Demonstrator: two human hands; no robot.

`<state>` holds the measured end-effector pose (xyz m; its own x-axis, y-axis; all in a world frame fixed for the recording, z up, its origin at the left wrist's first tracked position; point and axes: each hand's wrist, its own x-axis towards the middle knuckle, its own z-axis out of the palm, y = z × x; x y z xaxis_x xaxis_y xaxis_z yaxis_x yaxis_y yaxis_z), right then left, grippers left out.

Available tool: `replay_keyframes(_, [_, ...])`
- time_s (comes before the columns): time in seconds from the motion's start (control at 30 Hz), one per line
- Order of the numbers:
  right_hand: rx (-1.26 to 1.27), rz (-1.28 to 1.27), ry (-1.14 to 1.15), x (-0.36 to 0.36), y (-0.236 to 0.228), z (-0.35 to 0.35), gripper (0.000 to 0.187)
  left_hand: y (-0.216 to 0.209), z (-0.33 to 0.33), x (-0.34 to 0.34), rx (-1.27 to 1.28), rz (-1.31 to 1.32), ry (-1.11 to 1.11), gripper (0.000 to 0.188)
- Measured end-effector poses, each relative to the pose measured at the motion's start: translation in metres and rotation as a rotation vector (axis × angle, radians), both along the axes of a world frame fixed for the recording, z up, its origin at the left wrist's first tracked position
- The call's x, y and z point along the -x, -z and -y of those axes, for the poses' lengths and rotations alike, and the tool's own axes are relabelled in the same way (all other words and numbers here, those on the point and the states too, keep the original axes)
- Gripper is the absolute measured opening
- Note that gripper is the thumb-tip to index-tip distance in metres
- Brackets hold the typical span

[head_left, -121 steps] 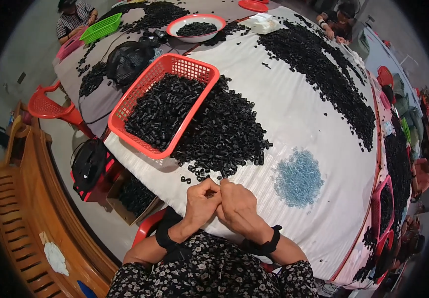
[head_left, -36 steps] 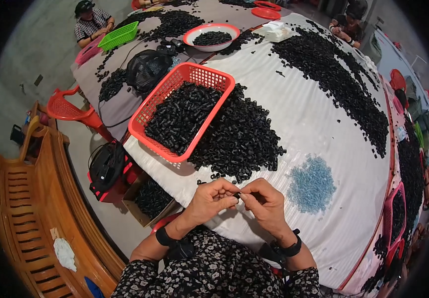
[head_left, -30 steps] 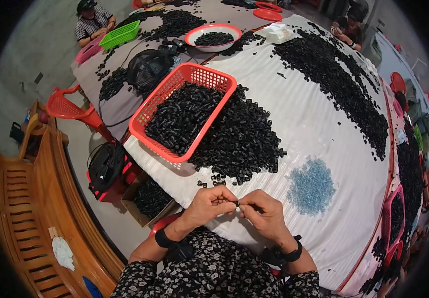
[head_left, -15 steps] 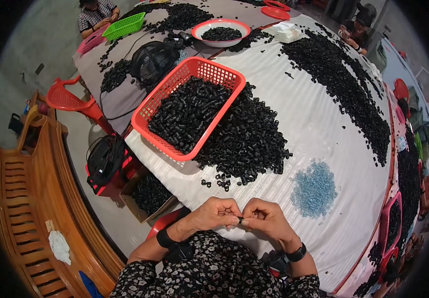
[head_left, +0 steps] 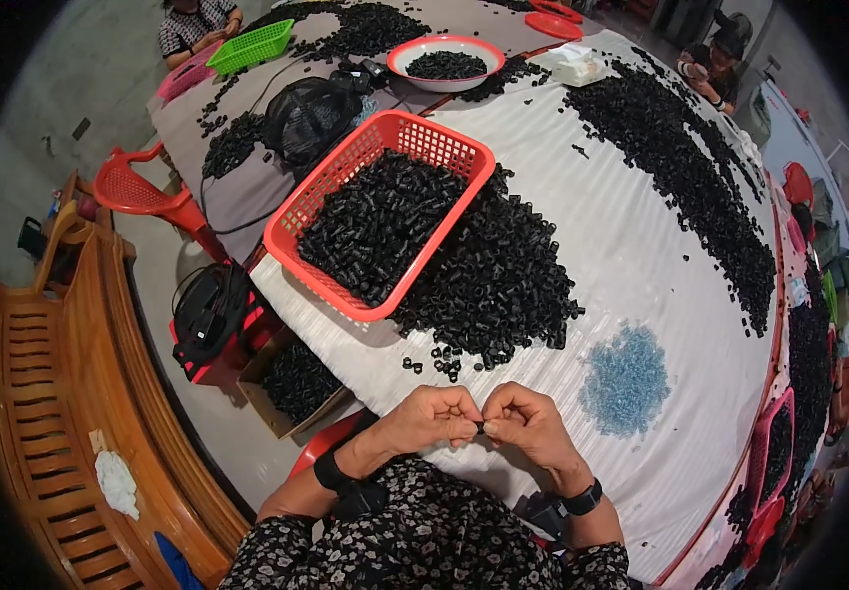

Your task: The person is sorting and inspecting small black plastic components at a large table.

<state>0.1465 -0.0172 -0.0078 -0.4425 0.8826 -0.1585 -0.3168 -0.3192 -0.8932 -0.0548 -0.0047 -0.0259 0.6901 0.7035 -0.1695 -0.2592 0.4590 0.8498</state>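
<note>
My left hand (head_left: 436,415) and my right hand (head_left: 530,425) meet at the table's near edge, fingertips pinched together. Between them is a small black plastic piece (head_left: 480,428), mostly covered by the fingers. Just beyond lies a heap of small black ring-like plastic pieces (head_left: 503,285), a few scattered at its near edge. A red plastic basket (head_left: 281,236) filled with black pieces stands left of the heap, partly over it. To the right of my right hand, a pile of small pale-blue translucent pieces (head_left: 627,382) rests on the white cloth (head_left: 562,472).
A red-rimmed white basin (head_left: 496,61), a green basket (head_left: 252,45) and a black mesh object (head_left: 308,120) sit farther back. More black pieces (head_left: 670,167) spread along the right. A wooden bench (head_left: 139,393) and red chair (head_left: 139,187) stand left. Two people work at the far side.
My hands stay pinched together on the black piece, with the fingers shifting slightly around it. The whole view has moved a little; the baskets and piles keep their places.
</note>
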Motion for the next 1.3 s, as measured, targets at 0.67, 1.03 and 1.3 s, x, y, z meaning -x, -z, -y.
replay_keyframes(0.67, [0.391, -0.005, -0.371, 0.001, -0.003, -0.005, 0.020, -0.005, 0.001, 0.010, -0.154, -0.046, 0.092, 0.013])
replay_keyframes(1.03, [-0.932, 1.103, 0.119, 0.015, 0.017, -0.026, 0.017, 0.006, 0.002, 0.013, 0.047, 0.059, -0.090, 0.010])
replay_keyframes(1.3, [-1.022, 1.350, 0.010, 0.021, 0.030, -0.029, 0.021, -0.005, 0.003, 0.012, 0.046, 0.118, -0.178, 0.012])
